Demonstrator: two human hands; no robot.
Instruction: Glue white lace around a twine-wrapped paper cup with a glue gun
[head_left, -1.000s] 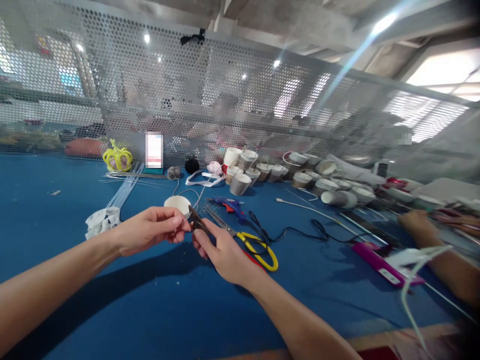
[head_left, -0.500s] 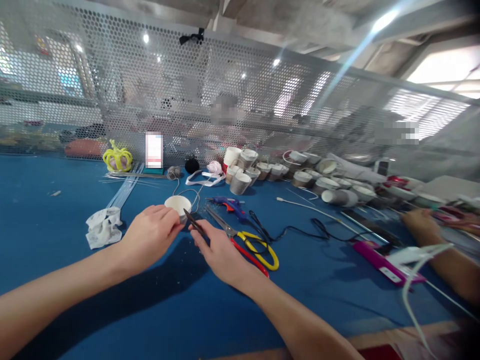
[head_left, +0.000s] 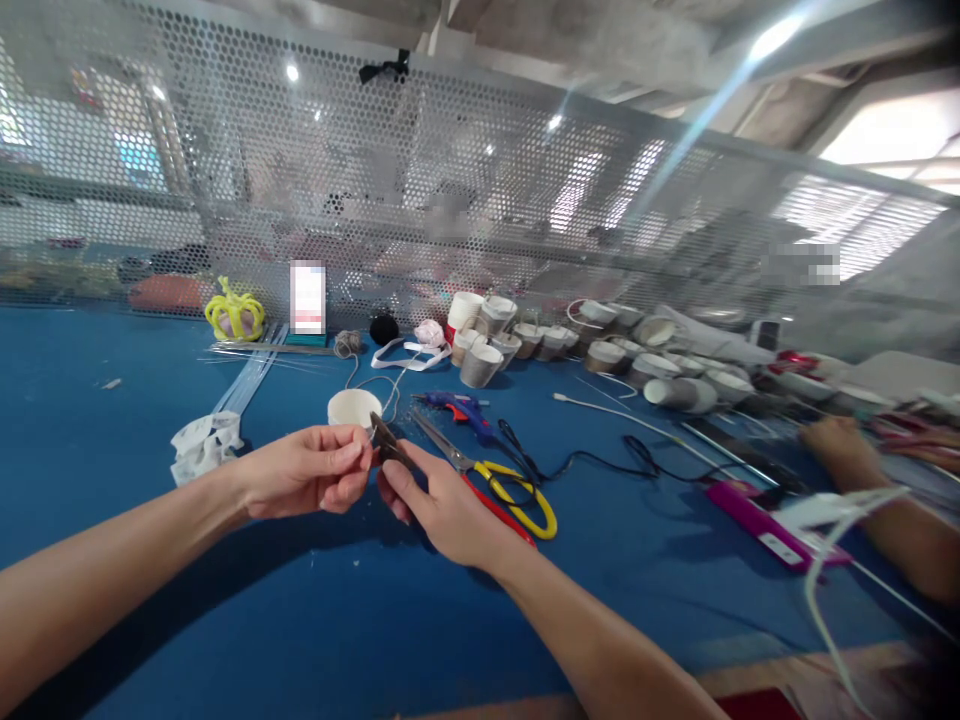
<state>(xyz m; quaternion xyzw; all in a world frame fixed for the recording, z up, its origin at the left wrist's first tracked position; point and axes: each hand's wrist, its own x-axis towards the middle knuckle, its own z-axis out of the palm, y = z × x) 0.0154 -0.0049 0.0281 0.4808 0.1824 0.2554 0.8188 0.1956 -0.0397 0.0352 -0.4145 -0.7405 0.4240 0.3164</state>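
My left hand (head_left: 319, 468) is pinched closed just in front of a white paper cup (head_left: 354, 407). Whatever its fingertips hold is too small to make out. In my right hand (head_left: 439, 505) is a pair of dark pliers (head_left: 388, 438), the jaws right at the left fingertips. Upright on the blue table, the cup is partly hidden behind my hands. Grey yarn (head_left: 395, 383) runs beside it from a small ball (head_left: 348, 344) farther back.
Right of my hands lie scissors (head_left: 517, 497) with red and yellow handles and a blue glue gun (head_left: 466, 414). Crumpled white material (head_left: 204, 447) lies left. Several wrapped cups (head_left: 480, 365) line the back. Another person's hand (head_left: 844, 450) is at right, near a purple power strip (head_left: 772, 522).
My left hand has left the cup's rim and turned, now pinching in front of it. The pliers have moved off the cup edge to the left fingertips.
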